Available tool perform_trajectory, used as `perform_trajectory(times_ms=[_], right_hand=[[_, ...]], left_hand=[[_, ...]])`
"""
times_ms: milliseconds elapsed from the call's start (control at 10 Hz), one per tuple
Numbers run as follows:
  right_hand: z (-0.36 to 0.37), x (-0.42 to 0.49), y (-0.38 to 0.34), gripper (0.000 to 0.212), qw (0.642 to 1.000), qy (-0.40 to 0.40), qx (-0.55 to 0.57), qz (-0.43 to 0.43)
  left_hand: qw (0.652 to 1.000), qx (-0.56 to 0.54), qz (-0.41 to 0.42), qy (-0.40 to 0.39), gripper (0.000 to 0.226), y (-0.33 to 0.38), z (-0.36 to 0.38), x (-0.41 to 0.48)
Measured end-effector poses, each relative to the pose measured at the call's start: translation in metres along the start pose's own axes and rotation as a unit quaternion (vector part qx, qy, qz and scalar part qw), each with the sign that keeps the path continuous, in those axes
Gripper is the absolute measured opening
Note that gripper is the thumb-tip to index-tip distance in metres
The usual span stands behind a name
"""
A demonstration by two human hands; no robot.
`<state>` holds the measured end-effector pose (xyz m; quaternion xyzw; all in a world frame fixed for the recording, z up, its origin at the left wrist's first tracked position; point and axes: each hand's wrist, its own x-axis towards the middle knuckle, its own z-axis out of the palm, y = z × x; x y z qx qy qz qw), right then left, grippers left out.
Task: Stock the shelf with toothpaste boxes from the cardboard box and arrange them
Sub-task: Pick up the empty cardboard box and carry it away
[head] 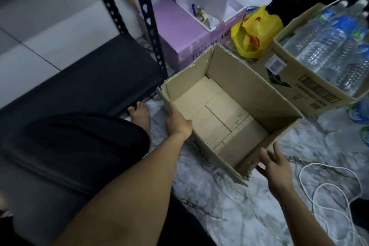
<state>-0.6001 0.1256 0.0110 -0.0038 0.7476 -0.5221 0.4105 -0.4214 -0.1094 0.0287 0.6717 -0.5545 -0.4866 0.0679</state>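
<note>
Open brown cardboard box [209, 110] on marbled floor [219, 205], right of black metal shelf [89, 78]. Left hand [177, 122] grips its left wall. Right hand [275, 168] at near corner, fingers spread.

A loose black garment [75, 146] covers the person's leg; the foot [140, 115] is bare.

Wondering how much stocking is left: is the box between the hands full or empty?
Empty: the box is open on top and only its bare cardboard floor shows inside.
</note>
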Motion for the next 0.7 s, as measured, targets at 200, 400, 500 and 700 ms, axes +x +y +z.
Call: perform_trajectory(times_ms=[200, 400, 500, 700], right_hand=[[0.07, 0.026, -0.025, 0.067, 1.0, -0.013, -0.014, -0.006], [0.073, 0.027, -0.031, 0.066, 0.999, 0.006, -0.034, 0.005], [0.066, 0.022, -0.038, 0.065, 0.999, -0.007, -0.041, 0.021], [0.073, -0.01, -0.143, 0.054, 0.976, 0.189, -0.021, -0.108]], left_hand=[[0.998, -0.015, 0.012, -0.055, 0.109, 0.001, -0.008, 0.017], [0.995, 0.064, 0.028, -0.07, 0.107, 0.008, -0.012, 0.015], [0.993, 0.079, 0.024, -0.081, 0.103, 0.014, -0.016, 0.004], [0.991, 0.121, 0.041, -0.042, 0.085, 0.057, -0.033, -0.029]])
